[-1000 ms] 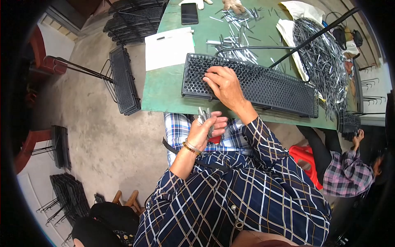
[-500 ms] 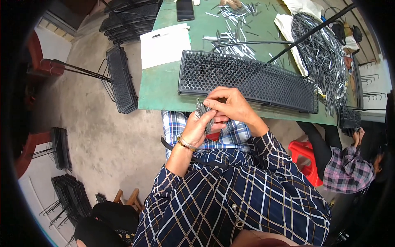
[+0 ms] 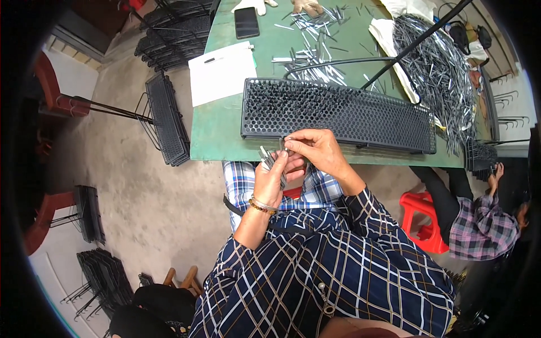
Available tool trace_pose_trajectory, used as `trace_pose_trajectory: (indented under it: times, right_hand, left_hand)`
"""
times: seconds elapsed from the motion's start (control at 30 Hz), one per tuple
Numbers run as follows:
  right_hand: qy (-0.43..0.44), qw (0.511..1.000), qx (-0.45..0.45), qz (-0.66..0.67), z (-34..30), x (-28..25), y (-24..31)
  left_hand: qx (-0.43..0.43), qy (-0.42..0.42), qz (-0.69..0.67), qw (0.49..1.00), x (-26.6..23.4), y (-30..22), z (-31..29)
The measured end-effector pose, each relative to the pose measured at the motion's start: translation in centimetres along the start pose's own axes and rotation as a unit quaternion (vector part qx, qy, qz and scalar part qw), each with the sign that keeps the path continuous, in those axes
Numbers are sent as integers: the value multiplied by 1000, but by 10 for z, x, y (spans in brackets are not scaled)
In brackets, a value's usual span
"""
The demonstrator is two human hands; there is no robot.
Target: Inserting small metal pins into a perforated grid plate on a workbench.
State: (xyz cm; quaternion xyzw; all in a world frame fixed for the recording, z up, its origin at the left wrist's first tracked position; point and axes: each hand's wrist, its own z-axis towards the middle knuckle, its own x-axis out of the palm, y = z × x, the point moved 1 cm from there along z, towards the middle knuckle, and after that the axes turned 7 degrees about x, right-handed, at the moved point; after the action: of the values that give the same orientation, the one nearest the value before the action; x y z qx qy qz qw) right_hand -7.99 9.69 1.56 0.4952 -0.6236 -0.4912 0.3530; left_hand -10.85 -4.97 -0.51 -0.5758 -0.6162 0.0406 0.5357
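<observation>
Strips (image 3: pixel 264 155) stick up in a loose bundle from the left hand (image 3: pixel 269 183), whose thumb presses across them while the fingers stay part-curled beneath. The right hand (image 3: pixel 324 152) is closed to a pinch, thumb and forefinger on what looks like one strip; whether that piece is clear of the bundle I can't make out from here.

Just beyond the hands the black tray (image 3: pixel 338 117), full of round holes, lies along the near edge of the green table (image 3: pixel 217 141), with neither hand touching it. Behind it lie a scattered heap (image 3: pixel 324 74) of more strips and, to the right, a full sack (image 3: pixel 434 73).

The bundle strikes me as the weak point: should the left thumb slacken, or a pull drag several at once, pieces could drop to the floor (image 3: pixel 152 208). A bump on the long rod (image 3: pixel 422 42) might also shove the tray toward the edge.
</observation>
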Motion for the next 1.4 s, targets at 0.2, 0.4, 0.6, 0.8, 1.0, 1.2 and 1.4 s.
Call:
trace_pose_trajectory:
  times: [0.2, 0.4, 0.6, 0.8, 1.0, 1.2, 1.4]
  right_hand:
    - [-25, 998, -26, -56, -3, -2, 1]
    - [-54, 989, -49, -131, -7, 1, 7]
    - [-39, 997, -7, -63, -8, 1, 2]
    - [-32, 999, 20, -9, -7, -2, -1]
    - [-19, 994, 9, -107, -6, -5, 2]
    - [22, 991, 29, -125, -8, -10, 7]
    - [23, 991, 19, -134, -5, -9, 6]
  left_hand:
    - [49, -23, 67, 996, 4, 4, 2]
    - [93, -16, 96, 991, 3, 8, 5]
    - [94, -22, 68, 993, 7, 11, 2]
    - [77, -26, 68, 994, 11, 10, 3]
    - [78, -18, 74, 994, 8, 10, 2]
    - [83, -32, 116, 989, 5, 12, 3]
    - [71, -18, 127, 989, 1, 8, 4]
